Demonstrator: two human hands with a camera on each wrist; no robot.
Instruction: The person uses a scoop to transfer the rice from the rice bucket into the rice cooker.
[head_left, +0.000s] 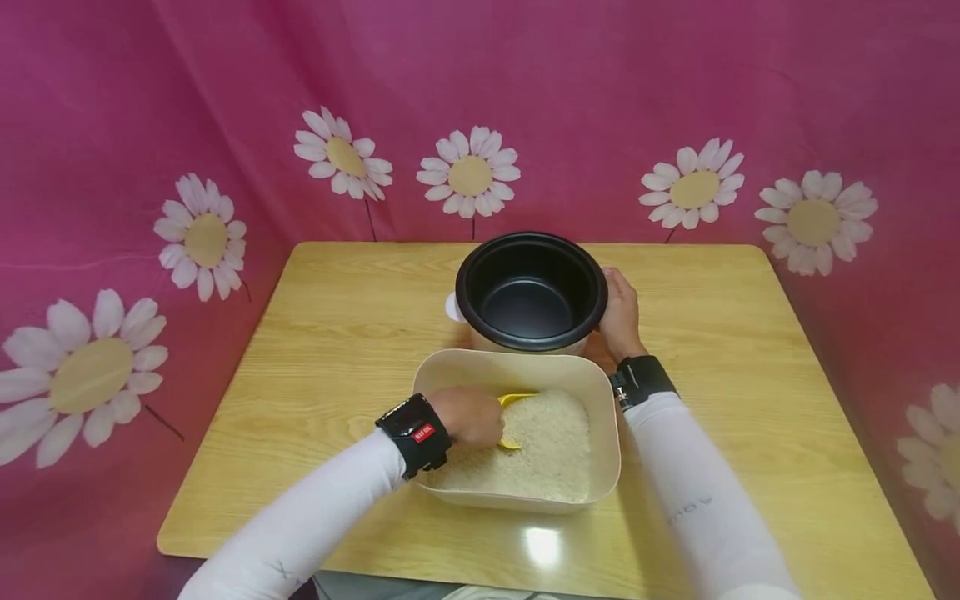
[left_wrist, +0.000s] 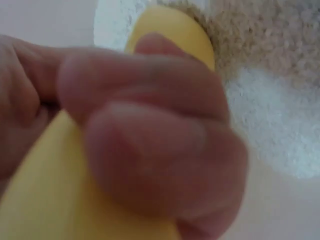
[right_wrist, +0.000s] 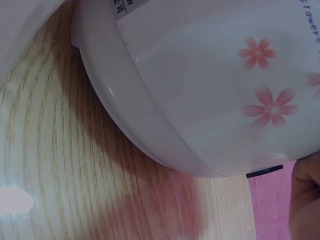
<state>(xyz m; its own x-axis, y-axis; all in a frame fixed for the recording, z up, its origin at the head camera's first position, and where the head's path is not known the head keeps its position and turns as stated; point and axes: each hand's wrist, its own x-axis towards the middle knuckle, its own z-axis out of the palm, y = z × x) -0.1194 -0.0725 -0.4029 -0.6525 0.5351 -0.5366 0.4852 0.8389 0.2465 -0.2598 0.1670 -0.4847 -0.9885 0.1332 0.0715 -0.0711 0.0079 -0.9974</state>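
My left hand [head_left: 471, 415] grips a yellow scoop [head_left: 516, 399] inside a cream plastic tub [head_left: 613, 450] of rice [head_left: 551, 450]. In the left wrist view, curled fingers [left_wrist: 160, 155] wrap round the yellow scoop [left_wrist: 60, 190], with white grains beyond it. Behind the tub stands a pot [head_left: 531, 308] with a black inside and nothing in it. Its white outer wall [right_wrist: 210, 100] carries pink flowers in the right wrist view. My right hand [head_left: 621, 310] holds the pot's right side near the rim; most of its fingers are hidden there.
Tub and pot stand close together on a light wooden table [head_left: 352, 333]. A pink curtain [head_left: 570, 108] with white daisies hangs around the table's back and sides. A white tab [head_left: 453, 307] juts from the pot's left side.
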